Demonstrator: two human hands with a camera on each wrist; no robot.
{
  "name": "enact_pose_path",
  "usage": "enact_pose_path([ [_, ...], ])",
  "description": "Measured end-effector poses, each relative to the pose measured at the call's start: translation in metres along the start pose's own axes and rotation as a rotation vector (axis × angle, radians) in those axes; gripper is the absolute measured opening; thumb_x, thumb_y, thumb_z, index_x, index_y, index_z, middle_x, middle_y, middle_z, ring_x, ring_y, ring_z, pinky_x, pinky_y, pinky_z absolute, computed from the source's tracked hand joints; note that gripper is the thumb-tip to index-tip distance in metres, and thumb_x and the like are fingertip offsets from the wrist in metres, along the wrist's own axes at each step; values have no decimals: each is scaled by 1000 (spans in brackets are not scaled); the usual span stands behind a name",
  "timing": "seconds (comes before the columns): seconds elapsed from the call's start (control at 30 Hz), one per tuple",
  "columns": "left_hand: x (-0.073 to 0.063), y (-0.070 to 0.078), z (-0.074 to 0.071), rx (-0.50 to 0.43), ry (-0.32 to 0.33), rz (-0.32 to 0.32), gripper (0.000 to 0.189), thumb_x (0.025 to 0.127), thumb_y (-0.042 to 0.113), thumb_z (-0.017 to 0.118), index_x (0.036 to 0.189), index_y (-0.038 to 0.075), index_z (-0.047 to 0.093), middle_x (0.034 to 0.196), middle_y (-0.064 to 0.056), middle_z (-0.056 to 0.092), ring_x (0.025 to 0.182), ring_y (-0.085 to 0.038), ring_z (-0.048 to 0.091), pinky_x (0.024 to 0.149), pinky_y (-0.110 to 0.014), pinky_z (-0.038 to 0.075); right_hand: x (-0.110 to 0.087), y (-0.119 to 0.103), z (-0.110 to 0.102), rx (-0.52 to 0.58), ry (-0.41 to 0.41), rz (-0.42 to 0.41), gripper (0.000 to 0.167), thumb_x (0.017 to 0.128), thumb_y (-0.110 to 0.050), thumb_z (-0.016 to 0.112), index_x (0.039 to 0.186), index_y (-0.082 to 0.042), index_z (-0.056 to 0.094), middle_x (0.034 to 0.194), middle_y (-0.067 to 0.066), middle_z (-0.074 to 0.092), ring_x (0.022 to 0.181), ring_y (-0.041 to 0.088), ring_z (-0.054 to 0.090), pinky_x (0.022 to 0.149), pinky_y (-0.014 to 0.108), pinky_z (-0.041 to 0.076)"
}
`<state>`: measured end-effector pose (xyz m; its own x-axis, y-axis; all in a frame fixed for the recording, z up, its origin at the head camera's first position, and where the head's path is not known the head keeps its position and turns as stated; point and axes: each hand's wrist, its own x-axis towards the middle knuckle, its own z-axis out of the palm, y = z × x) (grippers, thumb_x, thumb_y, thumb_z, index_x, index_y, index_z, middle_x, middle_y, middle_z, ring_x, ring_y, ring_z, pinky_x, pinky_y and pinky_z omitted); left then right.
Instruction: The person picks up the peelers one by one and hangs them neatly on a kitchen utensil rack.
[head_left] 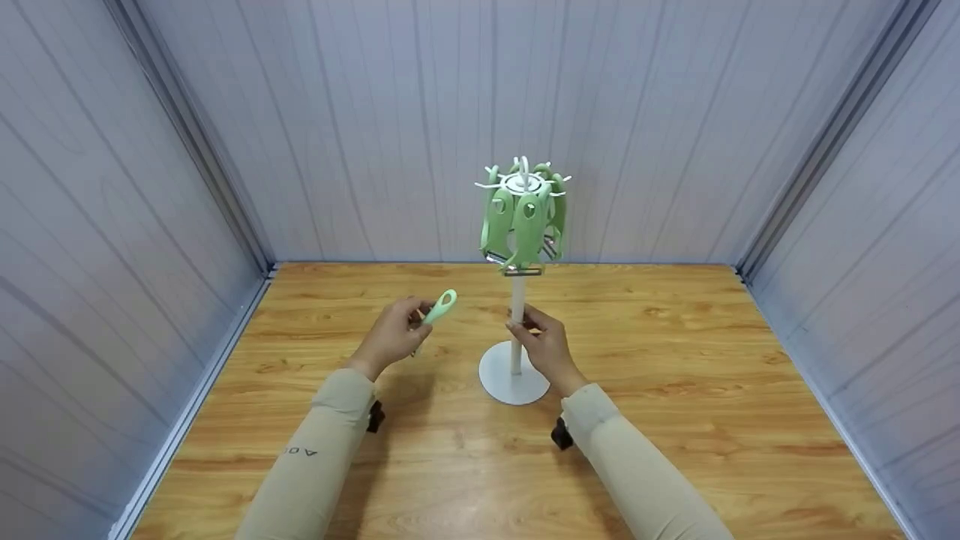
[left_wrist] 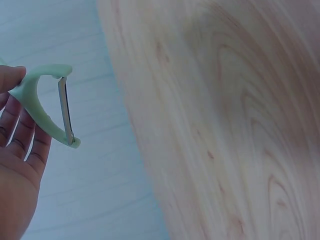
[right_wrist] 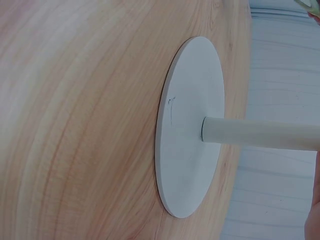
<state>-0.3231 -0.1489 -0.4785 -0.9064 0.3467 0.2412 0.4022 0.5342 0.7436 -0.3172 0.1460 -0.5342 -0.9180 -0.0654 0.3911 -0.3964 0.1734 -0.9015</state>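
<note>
A light green peeler is pinched in my left hand, its looped handle end pointing up and to the right. In the left wrist view the Y-shaped head of this peeler shows, with a metal blade across it. My right hand grips the white post of a stand between thumb and fingers. Several green peelers hang by their handle holes from the hooks at the stand's top, blades downward. The stand's round white base rests flat on the table.
The wooden table reaches back to a pale panelled wall. More panels rise at the left and right sides, with metal edging along the corners.
</note>
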Motion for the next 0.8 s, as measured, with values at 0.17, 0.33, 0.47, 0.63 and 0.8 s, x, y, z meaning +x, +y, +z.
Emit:
enact_pose_path([
  [0.17,2,10,-2,-28,62,26,30,101,-1,70,132,-1,73,110,-16,70,85,-21,59,73,-34,52,-1,0,0,6,11,0,28,103,-8,73,129,2,76,108,21,78,92,14,66,77,21,58],
  [0.33,5,24,-6,-54,116,46,32,100,-2,72,132,0,73,114,-16,71,92,-24,63,83,-39,55,-2,-1,3,4,37,17,26,102,-5,74,127,2,77,107,21,78,91,11,66,76,19,57],
  [0.47,8,32,-9,-72,141,83,33,98,-3,74,131,0,74,114,-16,71,94,-25,64,88,-45,57,-2,-2,4,15,59,27,25,100,-1,75,124,4,77,105,21,77,88,9,65,75,19,56],
  [0.63,14,42,-12,-86,158,121,32,97,-6,75,128,-2,74,109,-17,70,94,-27,64,93,-57,58,-1,-3,3,-9,56,33,24,101,-5,75,125,1,78,104,17,77,88,8,65,77,20,57],
  [0.8,18,51,-17,-82,177,130,32,97,-4,75,129,-1,75,107,-16,70,95,-27,64,92,-54,59,-1,-1,1,-26,27,31,25,104,-7,72,128,0,77,107,16,78,92,9,66,80,22,58],
])
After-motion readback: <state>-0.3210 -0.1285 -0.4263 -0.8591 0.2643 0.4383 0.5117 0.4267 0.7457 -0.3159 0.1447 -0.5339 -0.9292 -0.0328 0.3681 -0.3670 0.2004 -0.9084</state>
